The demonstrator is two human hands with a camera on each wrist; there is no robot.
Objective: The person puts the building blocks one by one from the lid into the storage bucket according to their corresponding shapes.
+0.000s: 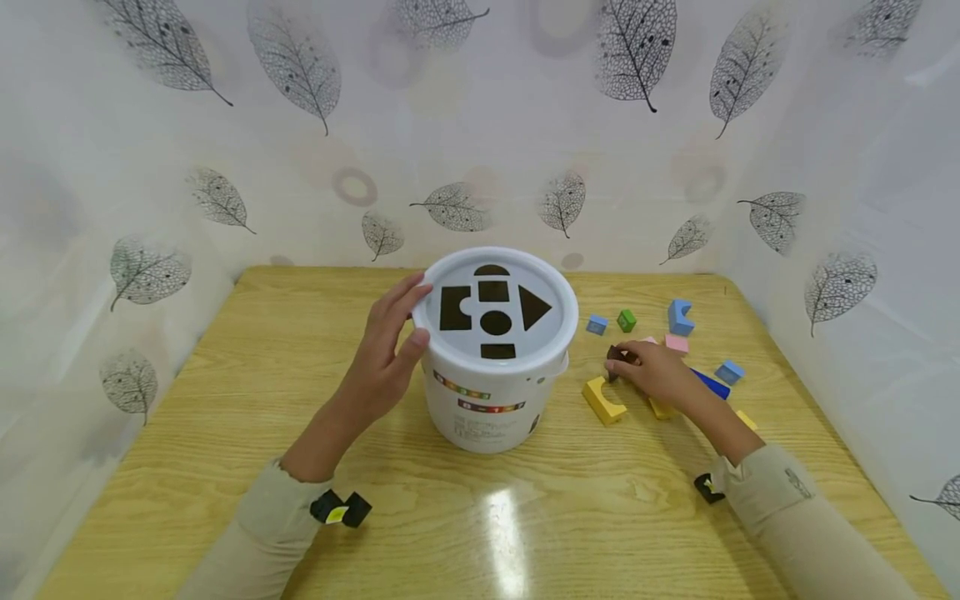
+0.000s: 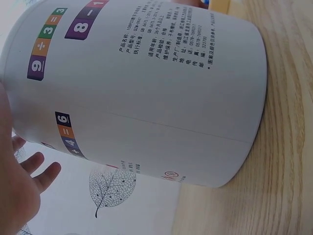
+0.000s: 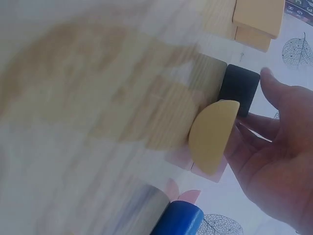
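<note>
you rest your left hand [image 1: 386, 350] on the left side of the white bucket [image 1: 487, 397], its fingers spread over the rim of the lid [image 1: 551, 342], thumb apart on the near side; a light, steady touch there should stop the bucket sliding. your right hand [image 1: 656, 372] is over the right of the counter [image 1: 585, 500], thumb and fingers pinching the dark block [image 3: 239, 89]. that block is right of the bucket, just beyond the yellow arch block [image 1: 600, 404], with the yellow half-round block [image 3: 214, 139] close by. whether it is off the counter, you cannot tell. for a clean grip, set thumb and fingers square on opposite faces and raise it straight up, missing the half-round and the pink blocks [image 1: 677, 343].
</note>
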